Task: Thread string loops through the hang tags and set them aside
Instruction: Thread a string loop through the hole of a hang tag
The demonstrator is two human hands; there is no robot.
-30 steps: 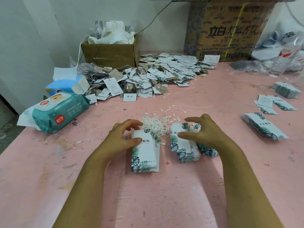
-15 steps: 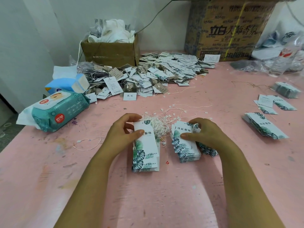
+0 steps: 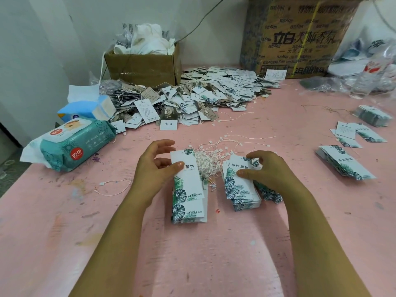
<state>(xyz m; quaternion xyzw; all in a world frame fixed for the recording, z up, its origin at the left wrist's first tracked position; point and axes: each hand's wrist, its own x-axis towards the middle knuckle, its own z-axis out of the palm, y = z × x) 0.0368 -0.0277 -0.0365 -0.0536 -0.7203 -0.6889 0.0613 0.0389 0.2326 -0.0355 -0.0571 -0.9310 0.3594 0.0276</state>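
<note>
The left hand (image 3: 154, 168) pinches 1 white leaf-printed card hang tag (image 3: 188, 183) near its top, long axis pointing away from the person, and the white string-loop tangle (image 3: 209, 162) lies just right of that end, between it and the right hand (image 3: 270, 170), which grips the matching tag stack (image 3: 242, 194).

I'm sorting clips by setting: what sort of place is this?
Probably a small garment-tagging workshop: a pink worktable with a big heap of hang tags, a tangle of string loops, and a cardboard box.
</note>
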